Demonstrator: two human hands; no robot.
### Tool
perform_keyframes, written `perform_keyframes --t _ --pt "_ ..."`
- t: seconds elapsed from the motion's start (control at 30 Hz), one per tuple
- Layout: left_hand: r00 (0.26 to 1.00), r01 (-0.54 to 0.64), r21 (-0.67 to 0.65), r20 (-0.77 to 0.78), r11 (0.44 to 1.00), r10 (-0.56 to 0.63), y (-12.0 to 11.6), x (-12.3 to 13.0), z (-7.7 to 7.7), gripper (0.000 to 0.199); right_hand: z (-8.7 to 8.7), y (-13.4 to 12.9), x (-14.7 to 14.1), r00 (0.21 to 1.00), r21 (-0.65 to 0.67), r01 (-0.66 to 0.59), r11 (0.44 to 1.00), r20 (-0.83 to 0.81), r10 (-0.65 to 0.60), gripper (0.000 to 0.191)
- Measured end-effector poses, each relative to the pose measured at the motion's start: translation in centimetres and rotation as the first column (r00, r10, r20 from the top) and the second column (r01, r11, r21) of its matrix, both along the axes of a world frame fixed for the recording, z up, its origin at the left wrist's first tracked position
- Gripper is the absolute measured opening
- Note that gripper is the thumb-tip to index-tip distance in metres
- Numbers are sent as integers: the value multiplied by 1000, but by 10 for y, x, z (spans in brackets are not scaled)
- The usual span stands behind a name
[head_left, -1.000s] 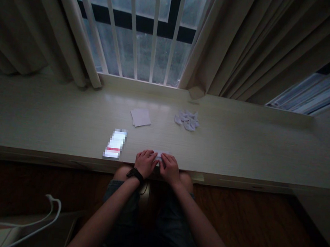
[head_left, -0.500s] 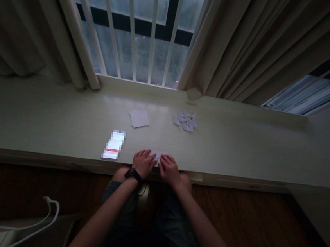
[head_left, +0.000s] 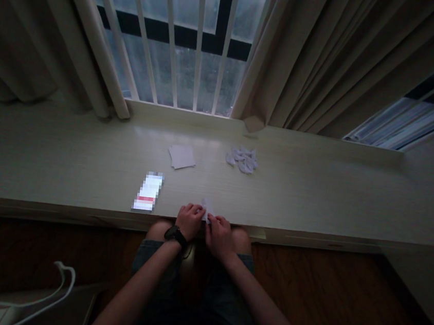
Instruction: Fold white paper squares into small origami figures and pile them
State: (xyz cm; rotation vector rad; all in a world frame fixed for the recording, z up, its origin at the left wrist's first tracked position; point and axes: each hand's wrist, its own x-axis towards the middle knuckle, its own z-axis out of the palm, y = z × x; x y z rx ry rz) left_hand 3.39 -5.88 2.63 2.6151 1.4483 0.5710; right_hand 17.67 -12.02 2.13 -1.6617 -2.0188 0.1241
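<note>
A small piece of white paper (head_left: 207, 209) stands between my hands at the table's front edge, partly covered by fingers. My left hand (head_left: 189, 220), with a black watch on the wrist, pinches its left side. On its right side my right hand (head_left: 219, 234) has its fingers closed on the paper. Farther back on the pale table (head_left: 314, 193) lie a small stack of square white paper (head_left: 182, 157) and, right of it, a pile of several folded white paper pieces (head_left: 242, 159).
A phone with a lit, pixelated screen (head_left: 148, 191) lies left of my hands. Curtains (head_left: 309, 58) and a barred window (head_left: 180, 71) stand behind the table. White cables (head_left: 67, 281) are at the lower left. My knees are under the front edge.
Both hands have moved slightly down toward the table's front edge. The paper, which lay flatter under the fingers, now shows a part pointing up between them.
</note>
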Motion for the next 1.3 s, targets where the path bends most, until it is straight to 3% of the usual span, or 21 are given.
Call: perform_keyframes --t 0.2,0.3,0.4,0.57,0.87,1.17,1.3 --pt "995 -56 -38 84 998 59 -9 -4 1 29 -2 -2 1 999 6 5 1000 -39 -5 32" --pt "996 34 -97 86 995 -25 4 -8 -1 28 -2 7 12 998 29 -10 1000 -62 11 33" --pt "993 103 -141 71 985 -94 23 -12 -2 30 -1 21 26 993 67 -118 991 8 118 41" --pt "997 65 -134 40 989 -60 44 -12 2 29 -2 34 35 965 62 -235 970 138 224 42" --pt "994 -81 -73 68 994 86 30 1 -2 31 -6 43 39 930 35 -313 949 215 298 42" --pt "1000 8 -5 -17 1000 -8 30 -8 -10 36 -9 47 48 904 -8 -353 936 256 343 48" --pt "996 51 27 -73 998 -49 28 -10 -5 39 -10 45 47 903 -8 -357 934 252 348 47"
